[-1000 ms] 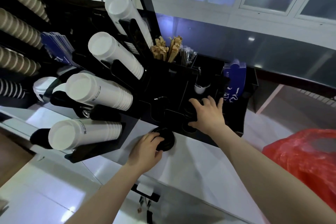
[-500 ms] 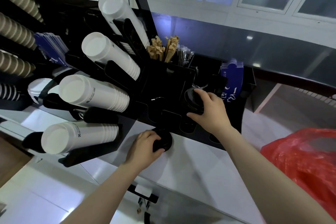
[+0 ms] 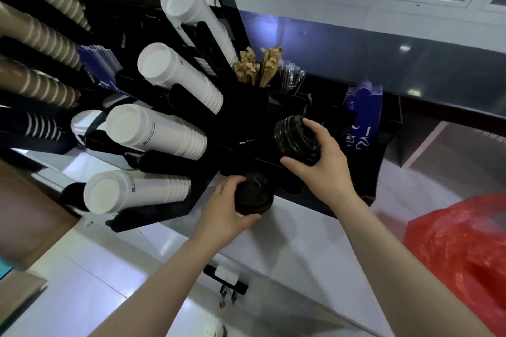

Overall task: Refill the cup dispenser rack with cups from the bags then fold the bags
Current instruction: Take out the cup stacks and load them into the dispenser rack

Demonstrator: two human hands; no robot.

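Observation:
A black dispenser rack stands on the white counter and holds several angled stacks of white cups. Brown ribbed cups fill slots at the far left. My right hand grips a stack of black lids, lifted above the rack's front slots. My left hand holds a second stack of black lids low at the rack's front edge. A red plastic bag lies at the right.
Wooden stirrers and wrapped straws stand in the rack's back compartments. Blue sleeves sit in a holder on its right. The white counter ends in a near edge with a black clip below it.
My right hand has pulled a stack of black lids up out of the rack's front slot. My left hand has closed more firmly around the lower lid stack.

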